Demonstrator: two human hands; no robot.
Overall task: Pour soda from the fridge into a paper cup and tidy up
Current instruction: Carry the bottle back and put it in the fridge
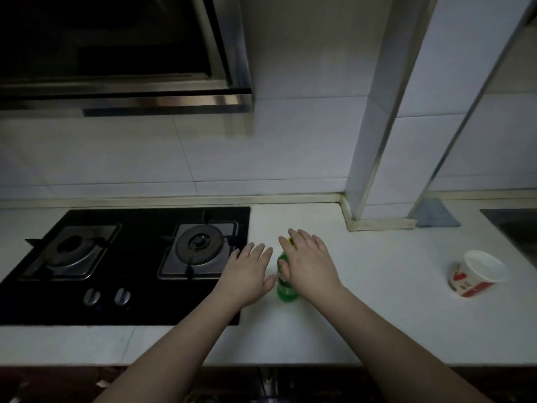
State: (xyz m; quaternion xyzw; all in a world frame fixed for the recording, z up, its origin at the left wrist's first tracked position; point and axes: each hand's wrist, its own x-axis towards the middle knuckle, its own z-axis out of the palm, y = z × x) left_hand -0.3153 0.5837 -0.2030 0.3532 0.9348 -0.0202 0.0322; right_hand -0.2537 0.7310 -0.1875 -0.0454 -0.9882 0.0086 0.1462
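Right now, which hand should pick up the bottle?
Probably the right hand: it already lies over the bottle, fingers over its cap end. The left hand is flat beside it, and the cup stands to the right.

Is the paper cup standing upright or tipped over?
Upright. The paper cup stands on its base on the counter, with its open mouth facing up. It only looks tilted because of the wide-angle lens.

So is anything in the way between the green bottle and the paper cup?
Nothing visible is. The green bottle stands under the right hand, and only bare white counter lies between it and the paper cup off to the right.
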